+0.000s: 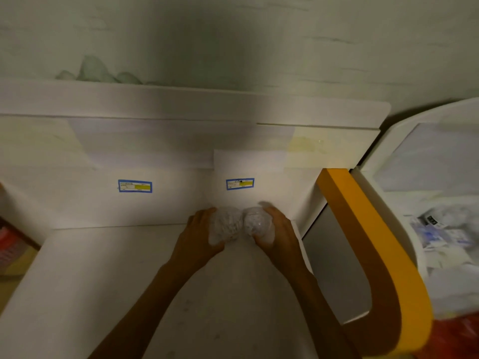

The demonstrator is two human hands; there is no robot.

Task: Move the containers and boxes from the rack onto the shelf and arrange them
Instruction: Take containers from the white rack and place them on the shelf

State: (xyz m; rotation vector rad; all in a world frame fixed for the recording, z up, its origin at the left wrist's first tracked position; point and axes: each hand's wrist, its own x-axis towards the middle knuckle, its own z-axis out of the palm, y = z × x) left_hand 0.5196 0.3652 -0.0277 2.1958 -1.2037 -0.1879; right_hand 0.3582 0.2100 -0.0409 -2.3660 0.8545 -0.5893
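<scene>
Two small clear round containers sit side by side on the white shelf (103,268), in front of white boxes. My left hand (198,234) grips the left container (225,225). My right hand (278,233) grips the right container (256,222). The two containers touch each other. Right behind them stands a white box (248,164) with a blue-and-yellow label (240,183). To its left stands a larger white box (134,203) with a similar label (135,186). The containers' contents look white and speckled; the blur hides more detail.
A rack with a yellow-orange frame (363,216) stands at the right, with a white bin (440,203) of packets beyond it. A higher white ledge (181,99) and the wall run behind the boxes. Red packaging (10,244) shows at the left edge.
</scene>
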